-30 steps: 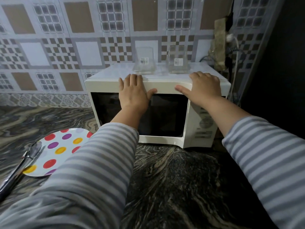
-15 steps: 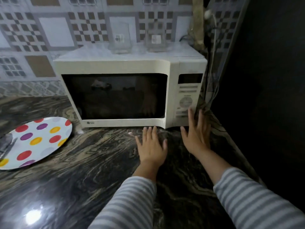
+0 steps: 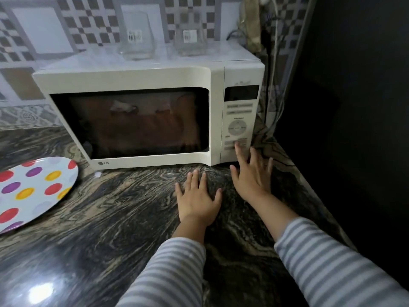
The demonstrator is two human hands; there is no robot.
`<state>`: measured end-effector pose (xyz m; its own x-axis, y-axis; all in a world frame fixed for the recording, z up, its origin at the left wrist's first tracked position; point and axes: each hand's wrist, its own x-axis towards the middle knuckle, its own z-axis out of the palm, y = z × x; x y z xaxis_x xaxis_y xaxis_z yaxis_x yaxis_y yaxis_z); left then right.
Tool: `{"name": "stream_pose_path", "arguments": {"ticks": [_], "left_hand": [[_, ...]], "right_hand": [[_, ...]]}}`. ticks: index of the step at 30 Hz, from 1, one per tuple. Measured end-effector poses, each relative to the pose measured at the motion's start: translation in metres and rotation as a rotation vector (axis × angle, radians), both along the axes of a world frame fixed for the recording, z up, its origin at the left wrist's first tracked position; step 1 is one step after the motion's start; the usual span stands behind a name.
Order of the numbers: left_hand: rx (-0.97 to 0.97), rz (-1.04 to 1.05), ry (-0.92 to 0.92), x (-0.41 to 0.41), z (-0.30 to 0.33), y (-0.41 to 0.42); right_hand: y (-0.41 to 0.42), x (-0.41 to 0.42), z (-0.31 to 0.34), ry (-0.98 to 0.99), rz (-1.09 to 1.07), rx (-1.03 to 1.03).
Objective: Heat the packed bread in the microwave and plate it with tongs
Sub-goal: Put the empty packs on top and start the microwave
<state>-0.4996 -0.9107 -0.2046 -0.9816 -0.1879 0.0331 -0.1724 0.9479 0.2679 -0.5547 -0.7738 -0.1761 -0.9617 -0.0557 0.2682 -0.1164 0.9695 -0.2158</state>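
Observation:
A cream microwave (image 3: pixel 124 79) stands on the dark marble counter with its door closed; the dark window shows only dim reflections, and no bread is visible. My right hand (image 3: pixel 250 177) is spread open, its forefinger touching a lower button of the control panel (image 3: pixel 239 120). My left hand (image 3: pixel 198 199) lies flat and open on the counter in front of the microwave's right end. A white plate with coloured dots (image 3: pixel 33 191) sits at the left. The tongs are out of view.
Two clear glass containers (image 3: pixel 137 36) (image 3: pixel 190 34) stand on top of the microwave. Cables (image 3: pixel 273 69) hang beside its right side. A dark wall (image 3: pixel 354 129) closes off the right. Patterned tiles back the counter (image 3: pixel 110 218).
Both hands came down from the microwave's top to the counter. My right forefinger has since reached up to the control panel. The view has moved closer, and the tongs have left the frame.

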Motion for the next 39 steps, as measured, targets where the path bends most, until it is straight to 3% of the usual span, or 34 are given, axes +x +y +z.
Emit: {"name": "stream_pose_path", "arguments": {"ticks": [6, 15, 20, 28, 39], "left_hand": [[0.0, 0.0, 0.004, 0.003, 0.0, 0.0], [-0.023, 0.008, 0.008, 0.001, -0.001, 0.002], [-0.035, 0.01, 0.006, 0.002, -0.002, 0.002], [-0.046, 0.002, -0.013, 0.001, -0.001, 0.003], [-0.051, -0.01, -0.041, 0.0, -0.001, 0.001]], "right_hand": [[-0.001, -0.004, 0.019, 0.071, -0.006, -0.009], [-0.006, -0.01, 0.031, 0.049, -0.072, 0.143], [-0.007, -0.005, 0.027, 0.024, -0.048, 0.12], [-0.001, 0.025, -0.018, -0.262, 0.119, 0.031], [-0.001, 0.027, -0.029, -0.24, 0.087, 0.051]]}}
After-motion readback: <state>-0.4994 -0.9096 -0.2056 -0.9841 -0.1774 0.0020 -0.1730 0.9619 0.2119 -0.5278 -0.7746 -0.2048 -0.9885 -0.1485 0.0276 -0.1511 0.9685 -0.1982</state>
